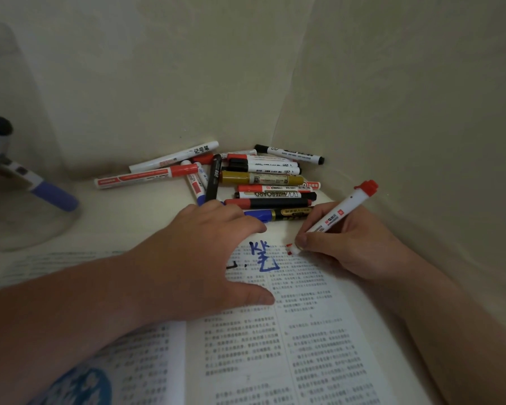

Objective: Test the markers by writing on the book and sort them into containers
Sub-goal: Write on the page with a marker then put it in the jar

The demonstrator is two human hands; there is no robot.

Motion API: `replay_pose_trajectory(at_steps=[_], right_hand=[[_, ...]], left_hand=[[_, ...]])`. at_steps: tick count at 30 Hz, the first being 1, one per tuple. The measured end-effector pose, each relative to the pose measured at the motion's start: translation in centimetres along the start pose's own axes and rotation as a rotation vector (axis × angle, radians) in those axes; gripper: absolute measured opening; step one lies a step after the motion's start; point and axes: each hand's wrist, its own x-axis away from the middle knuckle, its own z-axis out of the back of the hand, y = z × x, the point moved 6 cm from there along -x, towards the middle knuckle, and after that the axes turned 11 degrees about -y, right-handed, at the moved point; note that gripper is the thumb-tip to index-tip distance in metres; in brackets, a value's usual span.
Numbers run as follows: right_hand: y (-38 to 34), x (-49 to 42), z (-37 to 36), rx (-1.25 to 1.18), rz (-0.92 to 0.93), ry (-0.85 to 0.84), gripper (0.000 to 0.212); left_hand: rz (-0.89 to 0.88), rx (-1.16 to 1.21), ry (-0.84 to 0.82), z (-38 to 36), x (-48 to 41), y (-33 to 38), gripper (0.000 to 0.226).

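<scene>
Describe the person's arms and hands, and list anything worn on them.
Both are bare. The left hand and right hand wear no gloves, and no rings show on the visible fingers. The left forearm and right forearm show no sleeve, watch or bracelet within the frame.

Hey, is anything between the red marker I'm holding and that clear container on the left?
Yes: your left hand, pressing the book, lies between the red marker and the clear container.
</scene>
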Motion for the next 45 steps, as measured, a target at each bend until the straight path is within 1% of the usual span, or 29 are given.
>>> replay_pose_trajectory(at_steps=[3,5,8,14,19,23,25,29,31,35,39,41,42,44,45], right_hand=[[0.2,-0.1,0.6,0.025,-0.004,0.062,0.012],[0.4,-0.2,0.9,-0.001,0.007,0.085,0.011],[0.4,-0.2,0.8,-0.080,0.048,0.051,0.007],[0.4,-0.4,0.4,0.004,0.044,0.028,0.009],[0.3,-0.1,0.2,-0.080,0.063,0.009,0.005],[0.2,-0.3,0.1,0.027,0.086,0.008,0.006],[0.1,-0.2,0.1,0.027,0.084,0.002,0.005],[-0.2,0.1,-0.2,0.004,0.050,-0.061,0.008],[-0.1,0.0,-0.2,0.007,0.029,-0.074,0.014],[0.1,-0.6,0.5,0.024,0.039,0.022,0.020],[0.4,-0.7,0.7,0.064,0.071,0.052,0.012],[0.4,-0.6,0.7,0.043,0.089,0.087,0.014],[0.4,-0.5,0.9,-0.009,0.119,0.126,0.016],[0.3,-0.1,1.6,-0.194,0.204,0.224,0.020],[0.3,0.0,2.0,-0.291,0.236,0.253,0.027]], left_hand=[[-0.004,0.000,0.005,0.0,0.0,0.0,0.095],[-0.004,0.004,0.009,0.0,0.0,0.0,0.095],[-0.003,0.000,0.007,0.1,0.1,0.1,0.094],[-0.007,0.016,0.006,0.1,0.1,0.1,0.093],[-0.010,0.011,0.012,0.1,0.1,0.1,0.093],[-0.007,0.003,0.016,0.1,0.0,0.1,0.093],[-0.008,0.007,0.018,0.1,0.0,0.1,0.093],[-0.011,0.002,0.026,0.0,0.0,0.0,0.095],[-0.009,0.005,0.017,0.0,0.0,0.0,0.095],[-0.010,0.004,0.020,0.1,0.0,0.0,0.094],[-0.009,0.014,0.015,0.1,0.0,0.0,0.095],[-0.009,0.009,0.015,0.1,0.1,0.0,0.095],[-0.007,0.008,0.011,0.1,0.1,0.0,0.095],[-0.005,0.009,0.003,0.1,0.1,0.0,0.094],[-0.004,0.011,-0.002,0.1,0.1,0.0,0.094]])
